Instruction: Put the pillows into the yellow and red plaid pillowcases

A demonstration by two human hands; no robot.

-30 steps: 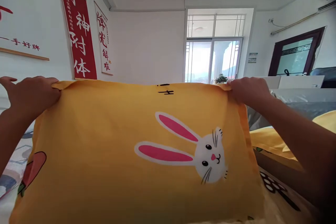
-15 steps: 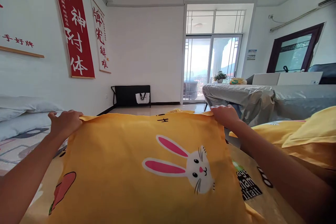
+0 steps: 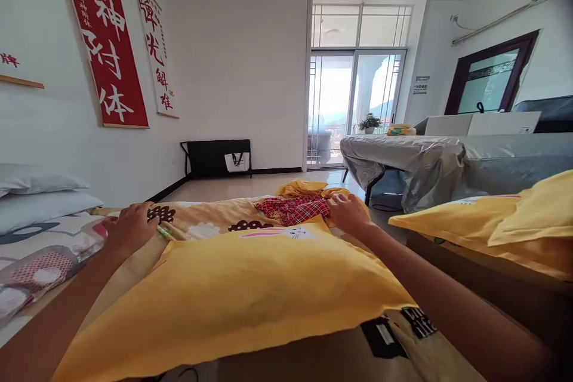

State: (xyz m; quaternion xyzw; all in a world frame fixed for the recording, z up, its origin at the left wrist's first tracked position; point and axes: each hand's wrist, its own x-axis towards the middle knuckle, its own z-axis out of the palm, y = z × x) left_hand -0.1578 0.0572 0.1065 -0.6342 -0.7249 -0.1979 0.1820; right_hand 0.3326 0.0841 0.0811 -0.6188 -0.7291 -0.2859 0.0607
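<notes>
A plump yellow pillow (image 3: 250, 286) with a white rabbit print near its far edge lies in front of me, its near edge overhanging. My left hand (image 3: 131, 230) is just beyond its far left corner, fingers spread and bent over the beige patterned bedding (image 3: 201, 215), apart from the pillow. Close to the far right corner, my right hand (image 3: 349, 213) has loosely bent fingers with no pillow visible between them. Past that hand lie a red checked cloth (image 3: 293, 210) and crumpled yellow fabric (image 3: 302, 188).
More yellow pillows (image 3: 528, 215) are stacked at the right. White pillows (image 3: 49, 206) sit at the left on patterned bedding. Farther off stand a plastic-covered table (image 3: 403, 152), a folded black frame (image 3: 210, 158) with a white bag (image 3: 237, 162), and a glass sliding door (image 3: 333, 107).
The pillow, held up by its top corners before, has dropped down flatter. Both hands have come off the corners, and the bedding and red checked cloth behind have come into view.
</notes>
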